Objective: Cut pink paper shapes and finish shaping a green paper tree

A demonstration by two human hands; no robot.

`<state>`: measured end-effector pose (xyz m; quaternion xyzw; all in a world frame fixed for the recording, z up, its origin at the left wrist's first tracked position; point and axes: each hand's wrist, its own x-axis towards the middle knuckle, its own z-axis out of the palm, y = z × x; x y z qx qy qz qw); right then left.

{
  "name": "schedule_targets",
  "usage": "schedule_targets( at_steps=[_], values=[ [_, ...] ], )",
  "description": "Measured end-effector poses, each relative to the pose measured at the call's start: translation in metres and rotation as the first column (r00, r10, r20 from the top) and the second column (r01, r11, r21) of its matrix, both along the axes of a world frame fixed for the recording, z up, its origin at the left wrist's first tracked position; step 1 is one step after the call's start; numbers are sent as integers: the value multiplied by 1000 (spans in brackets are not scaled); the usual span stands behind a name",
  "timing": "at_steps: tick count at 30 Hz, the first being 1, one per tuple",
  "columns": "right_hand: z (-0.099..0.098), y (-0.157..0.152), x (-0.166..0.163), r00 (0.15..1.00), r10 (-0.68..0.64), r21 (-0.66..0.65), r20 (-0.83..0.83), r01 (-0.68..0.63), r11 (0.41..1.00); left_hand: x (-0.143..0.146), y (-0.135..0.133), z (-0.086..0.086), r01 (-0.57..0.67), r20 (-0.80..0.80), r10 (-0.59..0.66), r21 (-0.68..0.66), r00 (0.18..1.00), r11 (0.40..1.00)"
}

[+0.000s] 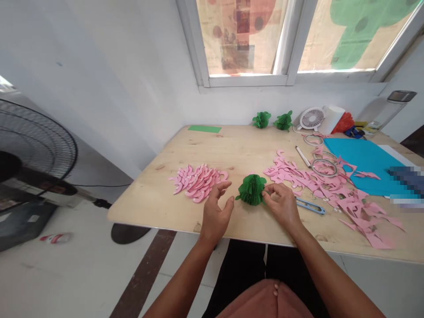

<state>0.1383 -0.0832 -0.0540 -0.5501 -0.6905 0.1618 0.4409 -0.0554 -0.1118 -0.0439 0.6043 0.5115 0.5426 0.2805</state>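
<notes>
A green folded-paper ornament (252, 190), layered and roughly round, stands on the wooden table before me. At its right edge my right hand (281, 202) is closed, with thumb and forefinger pinching the paper. To the left of it is my left hand (217, 211), fingers and thumb apart, holding nothing. Just beyond the left hand lies a pile of pink curved paper pieces (202, 182). A light blue utility knife (309, 206) rests on the table beside my right hand, its near end hidden by the hand.
Pink paper scraps (331, 190) spread over the right side, with tape rings (324, 168) and a white pen (302, 156). Two more green ornaments (261, 119) stand at the back near a small white fan (312, 118). Blue sheets (371, 154) lie right; a green strip (204, 129) lies back left.
</notes>
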Motion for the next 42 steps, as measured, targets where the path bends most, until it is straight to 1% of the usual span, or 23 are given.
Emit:
schedule_targets(
  at_steps=[4,10,15,21,26,30,36,39,42],
  values=[
    [-4,3,9,997,27,-59,-76,-32,998,4,-1,-11,30,93,-23,-70,995,997],
    [-8,3,14,976,8,-191,-217,-50,980,5,-2,-21,51,167,-28,-136,986,989],
    [-7,1,15,960,7,-233,-281,-76,969,6,-2,-24,67,187,-36,-160,982,985],
    [-4,-2,17,955,-10,-287,-295,-79,955,9,0,-25,87,199,-50,-180,979,980],
    [-3,-1,19,962,-2,-279,-273,-77,957,11,0,-26,105,202,-66,-188,977,976],
    [-6,1,21,961,44,-231,-274,-110,967,13,2,-25,114,172,-83,-181,982,977],
    [-10,1,21,972,64,-168,-225,-103,980,19,11,-22,121,93,-110,-121,990,985],
    [-9,-1,19,975,89,-136,-204,-118,984,23,15,-21,171,47,-167,-93,985,981],
    [-8,-1,17,981,90,-111,-170,-110,988,26,18,-20,252,65,-247,-97,967,963]
  ],
)
